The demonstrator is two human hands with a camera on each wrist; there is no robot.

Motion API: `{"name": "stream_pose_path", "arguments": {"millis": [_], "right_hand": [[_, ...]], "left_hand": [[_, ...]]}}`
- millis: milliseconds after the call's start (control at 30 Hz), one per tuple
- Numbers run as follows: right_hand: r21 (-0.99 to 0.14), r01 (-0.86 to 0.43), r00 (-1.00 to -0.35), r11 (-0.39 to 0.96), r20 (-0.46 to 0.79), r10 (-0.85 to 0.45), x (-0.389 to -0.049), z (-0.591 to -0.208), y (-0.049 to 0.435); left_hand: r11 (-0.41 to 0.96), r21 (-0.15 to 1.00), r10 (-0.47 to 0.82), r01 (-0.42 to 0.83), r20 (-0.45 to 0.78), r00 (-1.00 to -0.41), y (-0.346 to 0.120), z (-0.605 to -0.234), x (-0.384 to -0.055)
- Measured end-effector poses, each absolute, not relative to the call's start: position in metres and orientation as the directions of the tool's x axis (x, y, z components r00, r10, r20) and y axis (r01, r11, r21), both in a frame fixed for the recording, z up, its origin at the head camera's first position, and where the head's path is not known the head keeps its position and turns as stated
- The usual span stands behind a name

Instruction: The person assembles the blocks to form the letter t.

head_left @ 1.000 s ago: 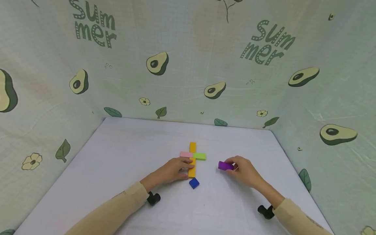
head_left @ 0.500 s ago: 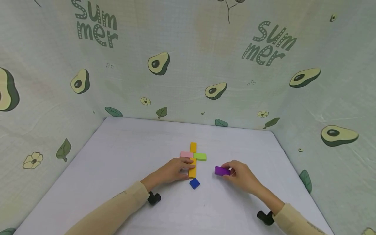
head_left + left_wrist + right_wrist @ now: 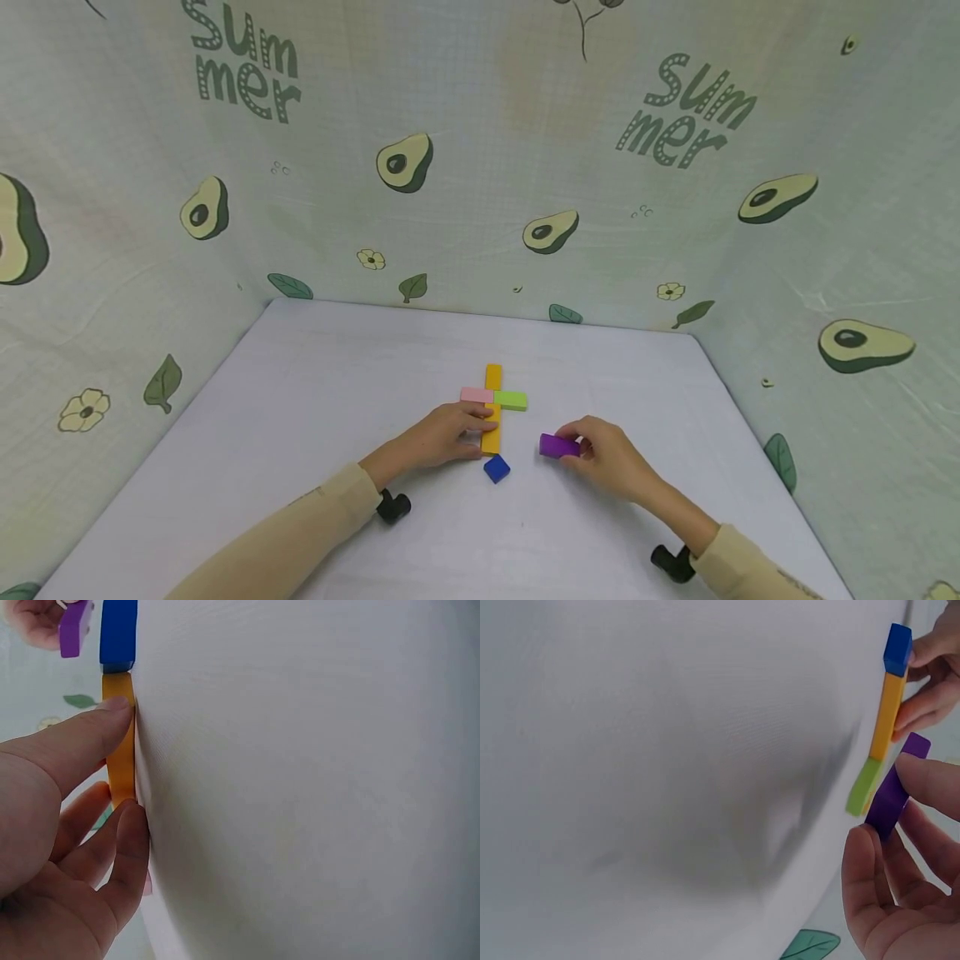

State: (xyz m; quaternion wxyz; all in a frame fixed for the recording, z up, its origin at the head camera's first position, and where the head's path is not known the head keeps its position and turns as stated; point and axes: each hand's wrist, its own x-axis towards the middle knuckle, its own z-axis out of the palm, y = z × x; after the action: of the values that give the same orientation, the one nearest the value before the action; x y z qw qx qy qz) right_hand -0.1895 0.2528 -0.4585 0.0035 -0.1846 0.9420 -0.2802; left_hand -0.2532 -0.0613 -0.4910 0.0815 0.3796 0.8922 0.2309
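My right hand point(image 3: 611, 458) pinches one end of a purple block point(image 3: 558, 447), held to the right of the other blocks; thumb and fingers close on it from both sides in the right wrist view. My left hand point(image 3: 442, 437) has its thumb and fingers on a long orange block point(image 3: 122, 769), steadying it on the table. Off that block's near end lies a blue block point(image 3: 497, 468), turned cornerwise. Beyond the far end, a pink block point(image 3: 476, 394) and a light green block point(image 3: 512, 401) lie side by side, with a shorter orange block point(image 3: 492, 377) above them, forming a cross.
The blocks lie on a white-covered table point(image 3: 360, 358). Cloth walls point(image 3: 465, 275) printed with avocados and leaves close it in at the back and both sides. Black wrist cameras hang under both sleeves.
My right hand has carried the purple block left and toward me, nearer the blue block. The left hand and the laid-out blocks stay in place.
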Motion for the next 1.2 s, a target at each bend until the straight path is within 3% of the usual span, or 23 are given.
{"name": "stream_pose_path", "arguments": {"millis": [1200], "right_hand": [[-0.578, -0.407, -0.890, 0.707, 0.077, -0.450, -0.181, -0.464, 0.235]], "left_hand": [[0.610, 0.466, 0.713, 0.642, 0.032, -0.701, -0.061, -0.491, -0.253]]}}
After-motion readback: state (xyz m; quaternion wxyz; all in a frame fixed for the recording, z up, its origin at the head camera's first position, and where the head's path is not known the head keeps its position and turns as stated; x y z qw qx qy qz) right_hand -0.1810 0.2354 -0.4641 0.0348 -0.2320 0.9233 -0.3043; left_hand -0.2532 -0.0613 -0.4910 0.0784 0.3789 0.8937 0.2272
